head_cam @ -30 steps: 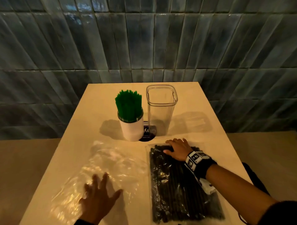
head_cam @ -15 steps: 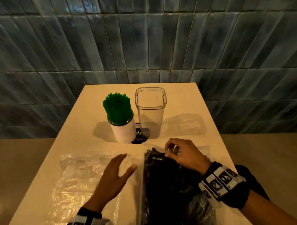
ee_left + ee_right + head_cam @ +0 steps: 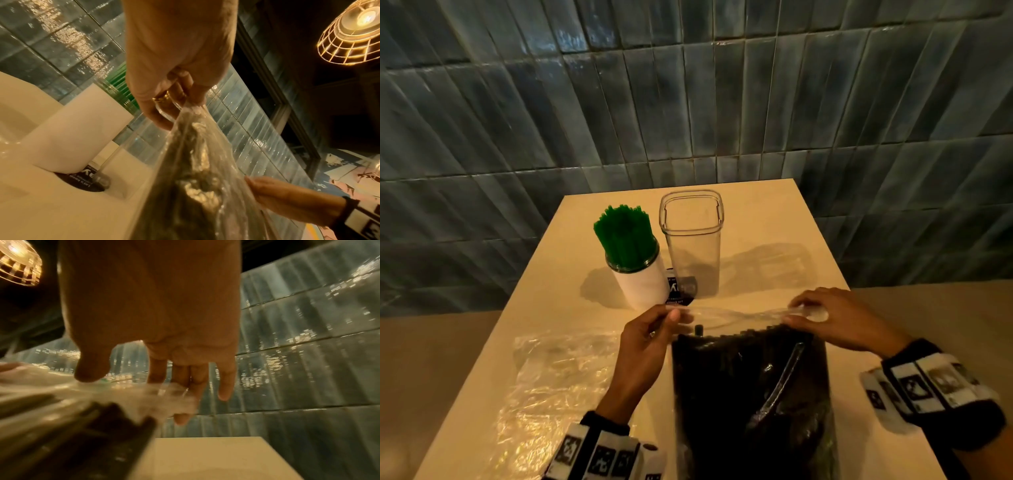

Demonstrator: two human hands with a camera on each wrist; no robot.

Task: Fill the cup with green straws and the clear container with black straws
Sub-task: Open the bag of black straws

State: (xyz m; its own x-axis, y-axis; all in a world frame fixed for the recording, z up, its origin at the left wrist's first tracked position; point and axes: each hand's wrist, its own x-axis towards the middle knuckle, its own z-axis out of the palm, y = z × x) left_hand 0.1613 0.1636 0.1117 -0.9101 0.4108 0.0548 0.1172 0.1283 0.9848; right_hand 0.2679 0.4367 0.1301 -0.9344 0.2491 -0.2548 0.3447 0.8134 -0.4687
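A white cup [image 3: 645, 286] packed with green straws [image 3: 626, 236] stands at the table's middle, with the empty clear container [image 3: 692, 240] just to its right. In front of them a clear bag of black straws [image 3: 750, 394] is held tilted up off the table. My left hand [image 3: 671, 317] pinches the bag's left top corner [image 3: 189, 107]. My right hand [image 3: 806, 313] pinches the right top corner, and the bag's mouth is stretched between them. In the right wrist view the right hand's fingers [image 3: 191, 386] are on the blurred plastic.
An empty crumpled clear bag [image 3: 551, 387] lies flat at the near left of the cream table [image 3: 791, 240]. A black round sticker [image 3: 679, 294] sits under the cup and container. The tiled wall [image 3: 688, 102] rises behind the table's far edge.
My left hand left the empty bag and took the left top corner of the black-straw bag. Both hands lifted the bag's top and spread its mouth.
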